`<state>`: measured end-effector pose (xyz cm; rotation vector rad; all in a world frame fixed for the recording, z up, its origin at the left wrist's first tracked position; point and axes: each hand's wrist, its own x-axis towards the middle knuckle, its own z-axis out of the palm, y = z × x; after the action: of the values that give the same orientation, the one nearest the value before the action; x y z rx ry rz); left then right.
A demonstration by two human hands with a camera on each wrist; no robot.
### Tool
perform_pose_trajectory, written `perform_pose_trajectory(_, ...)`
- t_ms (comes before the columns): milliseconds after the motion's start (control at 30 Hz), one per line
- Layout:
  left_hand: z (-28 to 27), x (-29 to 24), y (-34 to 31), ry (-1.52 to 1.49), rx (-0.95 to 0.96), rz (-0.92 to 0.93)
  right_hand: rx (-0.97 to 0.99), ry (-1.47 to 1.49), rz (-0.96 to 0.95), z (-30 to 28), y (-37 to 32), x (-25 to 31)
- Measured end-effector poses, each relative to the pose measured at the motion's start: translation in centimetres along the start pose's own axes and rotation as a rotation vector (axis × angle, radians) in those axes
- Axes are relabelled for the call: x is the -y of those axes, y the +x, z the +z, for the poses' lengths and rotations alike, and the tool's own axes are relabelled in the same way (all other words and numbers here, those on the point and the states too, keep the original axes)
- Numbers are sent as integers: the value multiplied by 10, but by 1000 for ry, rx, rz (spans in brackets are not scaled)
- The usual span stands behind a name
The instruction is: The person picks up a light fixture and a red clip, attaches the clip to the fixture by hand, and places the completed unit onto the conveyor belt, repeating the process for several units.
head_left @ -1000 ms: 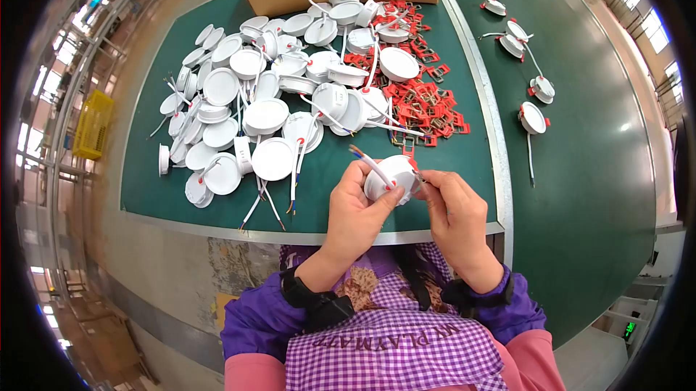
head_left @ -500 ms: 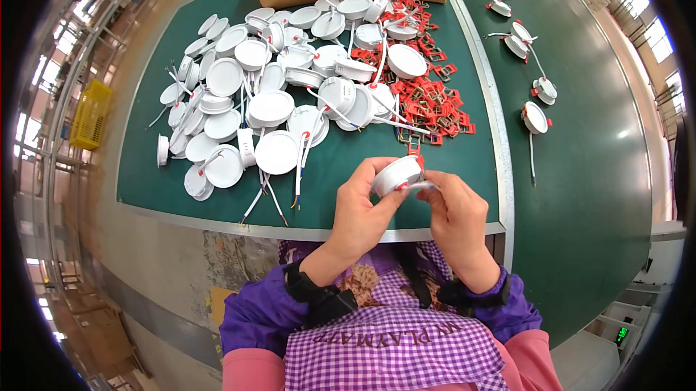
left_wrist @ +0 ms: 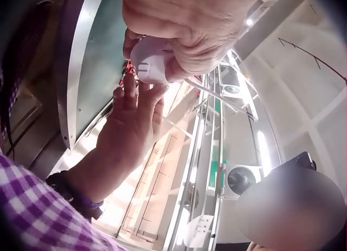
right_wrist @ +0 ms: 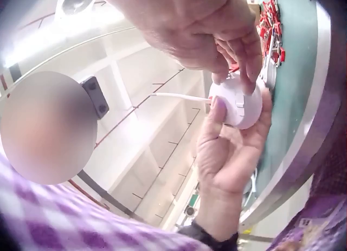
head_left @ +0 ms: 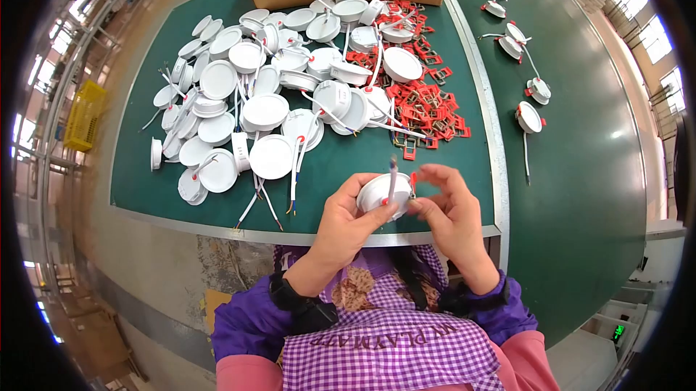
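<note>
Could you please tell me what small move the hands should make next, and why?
I would probably have the right hand press the red clip against the white light. The left hand grips the light, the clip stands at its rim close to the right hand, and a separate light farther right also shows red at its edge.

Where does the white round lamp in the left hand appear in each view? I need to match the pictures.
Head: lamp just right of centre, slightly below the middle, between the hands.
Left wrist: lamp upper part, left of centre, under the left hand.
Right wrist: lamp right of centre, slightly above the middle.
Shared landmark: the metal table edge, below the lamp in head, left of it in left wrist, right of it in right wrist.
</note>
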<state>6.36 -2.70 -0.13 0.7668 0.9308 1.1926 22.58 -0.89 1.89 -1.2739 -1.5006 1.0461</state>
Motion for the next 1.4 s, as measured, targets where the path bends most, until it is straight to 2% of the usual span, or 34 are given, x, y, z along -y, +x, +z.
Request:
perform_pose_trajectory(67,-2,2,-1,-72,18,-33,180,207,221,-5,1,5)
perform_pose_trajectory(200,3,0,-3,-89,41,-12,178,218,189,-8,1,1)
perform_pose_trajectory(367,-4,2,-6,-54,19,-109,261,119,349,-7,8,3)
perform_pose_trajectory(500,-11,3,-8,-7,30,-112,330,143,344,-10,14,-5)
perform_pose_trajectory(567,-13,-3,-6,111,33,-60,385,-96,159,-20,28,-12)
perform_pose_trajectory(633,-20,-3,-3,158,16,-46,152,-308,99,-20,45,-25)
perform_pose_trajectory(700,-23,-7,-1,211,10,-33,-12,-512,-195,-17,60,-36)
perform_pose_trajectory(767,-24,-13,-3,304,-31,-28,-2,-586,-196,-14,69,-46)
perform_pose_trajectory(833,-25,-16,-3,249,-36,-23,13,-654,-202,-12,72,-47)
perform_pose_trajectory(900,-27,-17,-4,189,-43,-21,95,-652,-100,-13,69,-44)
perform_pose_trajectory(933,-28,-17,-5,97,-27,-38,115,-587,14,-14,66,-37)
perform_pose_trajectory(1000,-28,-17,-5,1,-11,-58,131,-625,22,-19,58,-36)
perform_pose_trajectory(1067,-27,-16,-3,-240,-8,-158,148,-646,19,-24,51,-37)
perform_pose_trajectory(1233,-21,-13,3,-396,58,-270,181,-773,-37,-38,42,-29)
perform_pose_trajectory(1300,-17,-14,4,-449,64,-298,135,-384,270,-40,42,-24)
perform_pose_trajectory(1367,-14,-13,4,-224,83,-281,95,-332,252,-42,40,-27)
perform_pose_trajectory(1400,-13,-12,5,-222,82,-282,49,-379,107,-43,39,-32)
